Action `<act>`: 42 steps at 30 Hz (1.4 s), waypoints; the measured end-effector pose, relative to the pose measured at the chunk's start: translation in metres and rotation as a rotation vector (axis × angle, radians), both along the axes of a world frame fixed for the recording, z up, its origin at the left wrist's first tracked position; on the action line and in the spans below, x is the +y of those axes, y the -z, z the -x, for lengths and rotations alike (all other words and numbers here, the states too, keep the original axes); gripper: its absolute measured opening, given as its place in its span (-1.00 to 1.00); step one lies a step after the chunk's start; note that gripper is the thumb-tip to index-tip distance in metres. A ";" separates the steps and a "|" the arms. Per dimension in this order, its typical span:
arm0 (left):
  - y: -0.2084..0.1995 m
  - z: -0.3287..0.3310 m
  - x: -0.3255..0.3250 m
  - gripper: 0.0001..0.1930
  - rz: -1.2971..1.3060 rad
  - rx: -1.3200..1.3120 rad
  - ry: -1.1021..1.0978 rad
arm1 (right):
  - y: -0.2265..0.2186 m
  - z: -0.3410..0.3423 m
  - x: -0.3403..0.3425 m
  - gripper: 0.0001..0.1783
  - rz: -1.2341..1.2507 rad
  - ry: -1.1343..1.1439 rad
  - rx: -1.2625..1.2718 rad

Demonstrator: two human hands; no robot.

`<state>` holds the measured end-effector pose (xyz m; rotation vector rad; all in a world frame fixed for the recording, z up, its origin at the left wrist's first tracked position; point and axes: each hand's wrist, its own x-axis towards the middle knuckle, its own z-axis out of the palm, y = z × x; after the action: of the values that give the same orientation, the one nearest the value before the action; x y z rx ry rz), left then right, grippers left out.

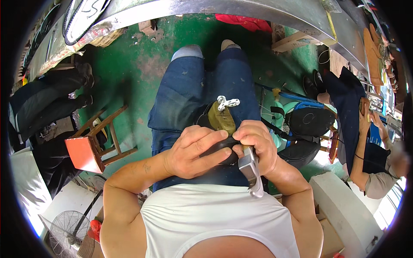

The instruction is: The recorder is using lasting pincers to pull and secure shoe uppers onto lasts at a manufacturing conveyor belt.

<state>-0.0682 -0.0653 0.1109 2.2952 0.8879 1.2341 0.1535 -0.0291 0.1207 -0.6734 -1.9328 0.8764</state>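
On my lap rests an olive-coloured shoe last (221, 121) with a knotted white cord (226, 102) at its top. Black shoe-upper material (214, 148) lies around its near end, partly hidden by my fingers. My left hand (193, 150) is bent around this end, its fingertips pressing on the black material beside the last. Close against it, my right hand (258, 139) is closed, thumb and fingers at the same edge. A metal hand tool with a blocky head and a curved end (249, 167) sticks out of the right hand toward my body; its handle is hidden.
A metal-edged bench (206, 6) runs along the far side. To the left stands a wooden stool with a red seat (84, 152); a fan (69, 232) is at lower left. Black bags (307, 122) hang on a chair at right. Other people sit on both sides.
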 end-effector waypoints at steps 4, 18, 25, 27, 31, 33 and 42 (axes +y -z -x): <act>0.001 -0.001 -0.002 -0.64 -0.031 0.001 -0.024 | 0.003 0.000 0.003 -0.44 -0.014 -0.065 0.005; -0.051 -0.004 0.063 -0.33 0.422 0.145 0.108 | -0.041 -0.006 0.117 -0.63 0.540 0.229 -0.281; -0.103 0.049 0.152 -0.10 0.644 -0.415 -0.134 | -0.046 -0.066 0.257 -0.56 -0.078 0.562 -0.854; -0.133 0.039 0.188 0.04 0.365 -0.536 -0.321 | -0.043 -0.068 0.277 -0.56 -0.053 0.571 -0.922; -0.186 0.016 0.302 -0.17 0.006 -0.103 -0.199 | -0.038 -0.088 0.308 -0.54 -0.365 0.554 -0.759; -0.193 -0.011 0.366 -0.36 -0.329 0.241 -0.154 | -0.053 -0.097 0.325 -0.53 -0.387 0.592 -0.698; -0.084 -0.035 0.575 -0.44 -0.408 0.493 -0.135 | -0.038 -0.246 0.530 -0.23 0.250 1.093 -0.523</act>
<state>-0.0335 0.5100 0.1945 2.9915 1.0396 0.9803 0.3996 0.5011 0.1592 -1.9948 -1.4794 0.2262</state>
